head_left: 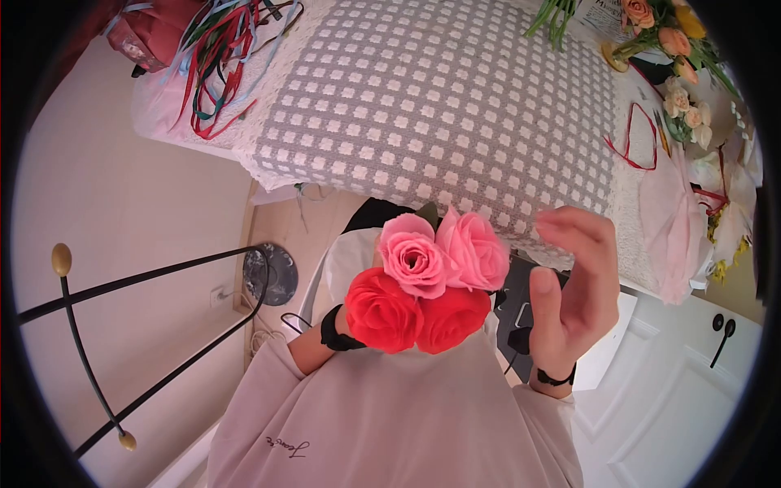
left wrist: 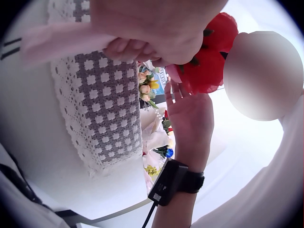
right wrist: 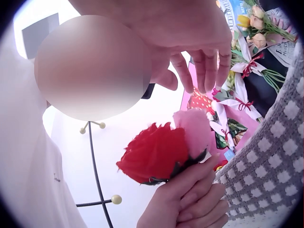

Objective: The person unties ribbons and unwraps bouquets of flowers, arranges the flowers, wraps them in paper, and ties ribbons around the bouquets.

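A bunch of two red roses (head_left: pixel 382 311) and two pink roses (head_left: pixel 413 255) is held upright in front of my chest. My left hand (right wrist: pixel 192 197) grips it just below the blooms, its fingers curled round the stems; the flowers mostly cover this hand in the head view. From the left fist a pale pink wrapped length (left wrist: pixel 61 42) sticks out in the left wrist view. My right hand (head_left: pixel 582 285) is raised beside the blooms with nothing in it, its fingers gently bent and thumb apart.
Ahead stands a table with a grey and white checked cloth (head_left: pixel 423 98). Ribbons (head_left: pixel 220 65) lie at its far left, near a red bag (head_left: pixel 146 37). More flowers (head_left: pixel 675 41) and pink wrapping (head_left: pixel 671 220) are on the right. A black metal rack (head_left: pixel 146 285) stands at left.
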`<state>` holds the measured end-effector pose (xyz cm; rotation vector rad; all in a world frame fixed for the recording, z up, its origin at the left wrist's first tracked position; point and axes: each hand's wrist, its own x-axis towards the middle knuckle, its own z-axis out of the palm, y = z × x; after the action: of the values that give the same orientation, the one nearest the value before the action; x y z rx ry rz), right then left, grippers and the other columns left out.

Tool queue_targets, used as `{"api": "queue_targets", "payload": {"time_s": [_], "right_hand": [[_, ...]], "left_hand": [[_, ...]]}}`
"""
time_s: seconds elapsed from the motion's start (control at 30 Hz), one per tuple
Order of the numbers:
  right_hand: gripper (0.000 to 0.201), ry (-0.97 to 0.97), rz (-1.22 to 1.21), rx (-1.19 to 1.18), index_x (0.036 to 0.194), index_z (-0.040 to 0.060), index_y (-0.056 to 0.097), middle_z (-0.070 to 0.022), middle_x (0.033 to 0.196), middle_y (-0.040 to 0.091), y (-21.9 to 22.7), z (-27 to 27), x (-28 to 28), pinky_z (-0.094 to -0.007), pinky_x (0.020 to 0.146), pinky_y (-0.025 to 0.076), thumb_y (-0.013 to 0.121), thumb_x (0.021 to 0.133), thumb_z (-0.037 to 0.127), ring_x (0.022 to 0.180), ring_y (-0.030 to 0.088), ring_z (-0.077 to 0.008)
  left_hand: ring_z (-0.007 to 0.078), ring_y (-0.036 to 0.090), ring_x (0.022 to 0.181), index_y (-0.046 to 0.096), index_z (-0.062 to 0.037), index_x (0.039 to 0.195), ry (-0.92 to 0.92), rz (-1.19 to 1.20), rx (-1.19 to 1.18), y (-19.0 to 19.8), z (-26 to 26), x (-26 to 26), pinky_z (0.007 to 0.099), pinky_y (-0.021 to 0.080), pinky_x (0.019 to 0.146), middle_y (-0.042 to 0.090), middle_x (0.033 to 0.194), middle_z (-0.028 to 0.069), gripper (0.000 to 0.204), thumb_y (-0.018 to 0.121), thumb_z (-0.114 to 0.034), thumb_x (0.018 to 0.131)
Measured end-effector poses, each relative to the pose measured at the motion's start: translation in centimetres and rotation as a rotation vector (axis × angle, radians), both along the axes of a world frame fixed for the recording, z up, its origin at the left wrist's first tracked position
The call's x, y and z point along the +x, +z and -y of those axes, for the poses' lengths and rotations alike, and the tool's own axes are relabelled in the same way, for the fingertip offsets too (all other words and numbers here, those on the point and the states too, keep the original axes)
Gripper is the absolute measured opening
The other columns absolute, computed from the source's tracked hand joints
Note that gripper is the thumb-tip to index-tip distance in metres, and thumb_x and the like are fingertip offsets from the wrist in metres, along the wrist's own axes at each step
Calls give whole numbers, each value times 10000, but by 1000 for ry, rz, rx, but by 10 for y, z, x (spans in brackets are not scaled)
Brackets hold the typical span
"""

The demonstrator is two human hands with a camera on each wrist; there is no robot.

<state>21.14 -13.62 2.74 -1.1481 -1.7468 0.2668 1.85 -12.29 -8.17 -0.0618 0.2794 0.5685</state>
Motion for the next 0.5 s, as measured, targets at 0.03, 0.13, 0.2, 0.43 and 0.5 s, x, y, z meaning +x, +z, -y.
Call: {"api": "queue_targets", "payload": {"time_s": [0.03, 0.13, 0.2, 0.43, 0.5], "right_hand": [[436, 24, -113, -136, 1172, -47, 711, -215, 1150, 689, 3, 1, 0, -362, 812, 562, 862, 801, 124, 932, 684, -276], [388, 129, -218, -313, 1127, -19, 728, -183, 1115, 687, 3, 2, -2, -348, 754, 553, 867, 772, 50, 882, 670, -246], [362, 292, -195, -393, 1083, 14, 749, -157, 1108, 685, 1, 2, -5, -325, 687, 542, 866, 742, -22, 853, 665, -232], [264, 283, -159, -350, 969, -32, 731, -186, 1009, 710, -4, 4, 1, -281, 683, 537, 815, 726, -93, 787, 684, -213], [237, 223, -138, -318, 932, -42, 719, -178, 965, 717, -5, 6, 1, -268, 667, 527, 794, 720, -119, 777, 678, -203]], "left_hand": [[220, 657, 1157, 570, -51, 1363, -63, -199, 10, 5, 2, 0, 360, 565, 994, 655, 1306, 95, 361, 666, -162, 1033], [168, 613, 1133, 585, -117, 1344, -37, -839, 1101, 7, 6, -6, 316, 526, 961, 625, 1280, 38, 457, 786, -243, 954], [169, 637, 1124, 580, -90, 1321, 8, -630, 780, -6, 17, -12, 311, 548, 963, 641, 1263, 48, 432, 783, -192, 954], [147, 631, 1097, 576, -73, 1302, 20, -338, 193, -16, 21, -24, 292, 557, 934, 634, 1248, 37, 369, 737, -185, 988], [138, 619, 1090, 577, -78, 1303, 4, -303, 84, -17, 21, -27, 286, 552, 921, 625, 1249, 29, 356, 720, -202, 1002]]}}
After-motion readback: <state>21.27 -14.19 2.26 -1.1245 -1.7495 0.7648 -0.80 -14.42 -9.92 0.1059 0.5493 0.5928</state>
